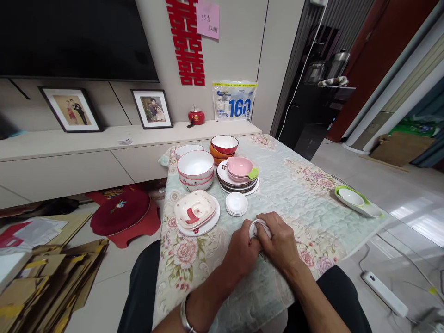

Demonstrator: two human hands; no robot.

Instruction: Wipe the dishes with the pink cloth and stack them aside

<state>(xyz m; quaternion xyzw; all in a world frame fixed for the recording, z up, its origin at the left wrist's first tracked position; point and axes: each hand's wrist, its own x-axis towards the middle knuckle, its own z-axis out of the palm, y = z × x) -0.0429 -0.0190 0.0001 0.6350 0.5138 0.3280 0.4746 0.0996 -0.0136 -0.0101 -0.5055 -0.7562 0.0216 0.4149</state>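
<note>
Both hands meet at the near middle of the table around small white dishware (258, 226), probably a small round dish, partly hidden by the fingers. My left hand (244, 243) grips its left side, and my right hand (277, 238) wraps over it from the right. Just beyond, a short stack of small white dishes (237, 202) rests on the flowered cloth. To their left lies a decorated squarish bowl (194, 208) on a white plate (215, 217). Behind the small dishes, pink bowls (240, 165) with a green handle sit on stacked plates (224, 172).
White red-rimmed bowls (195, 164) and red and orange bowls (225, 144) stand farther back. A green-edged dish (357, 201) lies at the right table edge. A red stool (121, 212) and flattened cardboard (52, 277) are on the left floor; a power strip (384, 292) is right.
</note>
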